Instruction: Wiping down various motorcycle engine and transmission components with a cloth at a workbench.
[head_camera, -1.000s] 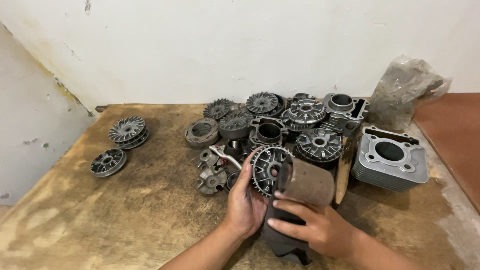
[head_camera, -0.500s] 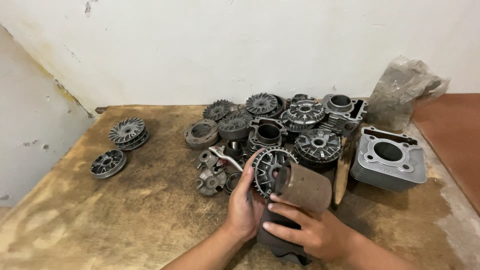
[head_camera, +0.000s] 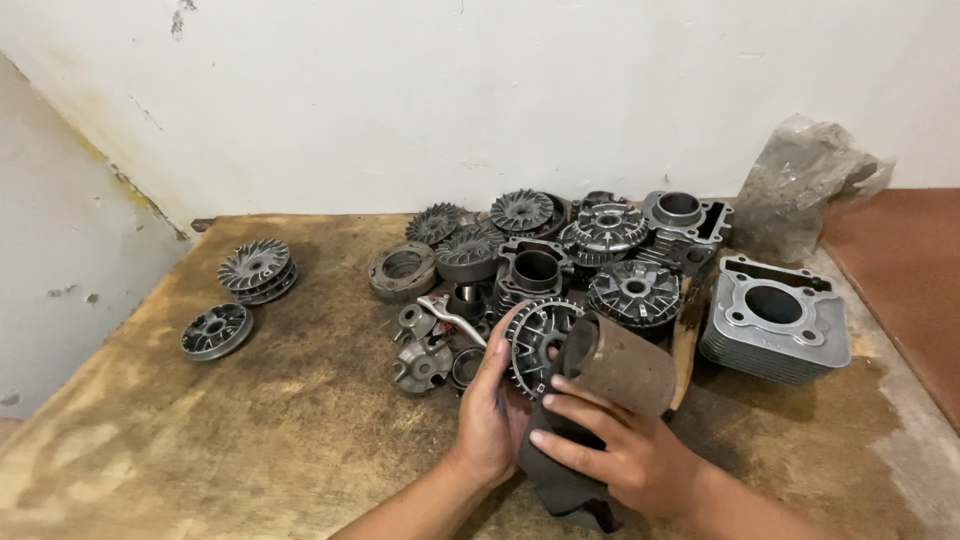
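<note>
Left hand: wrapped around the left rim of the finned pulley disc, fingers curled up over its edge, thumb side toward the person.
Right hand: fingers spread and pressed on a rusty brown cylinder sleeve, holding it against the disc; a dark rag hangs under both hands.
Position of held parts: above the near centre of the wooden table, just in front of the parts pile.
Change over the last second: both hands have kept their grasp; the disc and sleeve sit almost where they were, only a slight shift in the view. Judgement: the work is a steady hold and rub, not a pick or a set-down.
Parts pile: grey finned discs and housings, touching one another, behind the hands.
Cylinder block: right of the pile, flat on the table.
Two separate discs: well apart, at the table's left.
Plastic bag: crumpled against the wall, at the right.
</note>
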